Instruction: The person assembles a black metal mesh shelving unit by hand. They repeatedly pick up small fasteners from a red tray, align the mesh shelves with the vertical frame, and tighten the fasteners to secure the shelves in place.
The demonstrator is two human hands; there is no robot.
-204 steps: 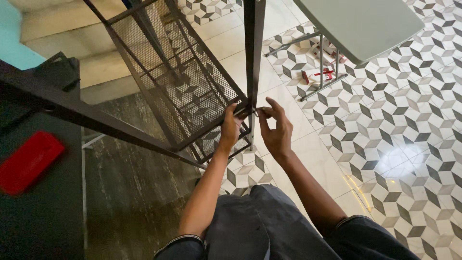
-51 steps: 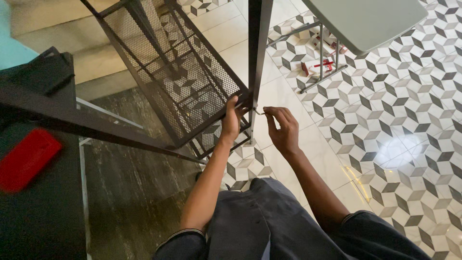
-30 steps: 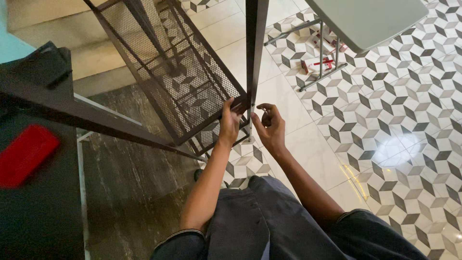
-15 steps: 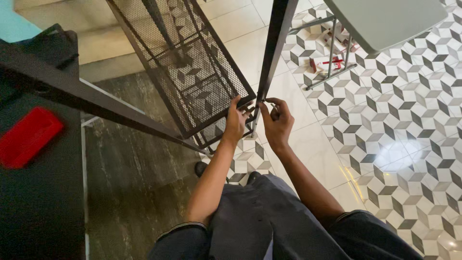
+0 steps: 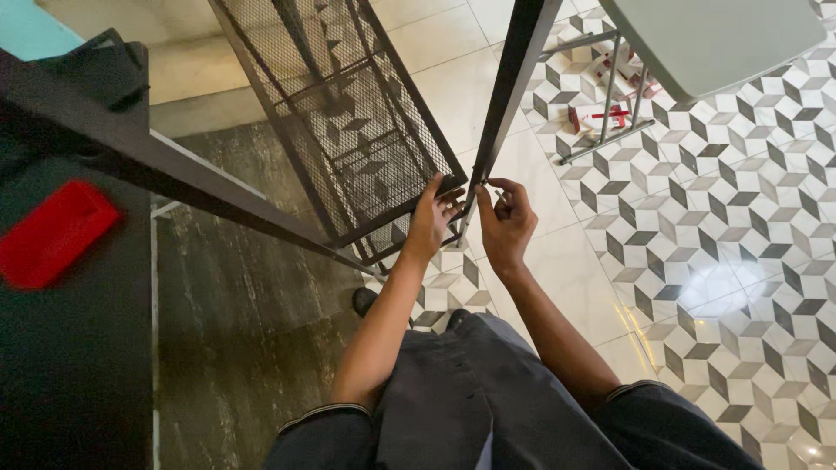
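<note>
Black mesh shelf [image 5: 348,130] at the left fingers, black upright post [image 5: 509,96] above the right fingers, grey-and-white cube-patterned floor tiles [image 5: 723,226], red block [image 5: 52,233] far left.

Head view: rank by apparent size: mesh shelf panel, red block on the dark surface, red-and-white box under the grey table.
1. mesh shelf panel
2. red block, though it sits nearer the camera, so true size is unsure
3. red-and-white box, farthest away

A grey folding table [image 5: 714,35] is seen at the upper right, with small red-and-white boxes [image 5: 601,115] lying on the patterned tile floor [image 5: 740,261] beneath it. A red flat object [image 5: 52,233] is seen at the left on a dark surface [image 5: 70,365].
</note>
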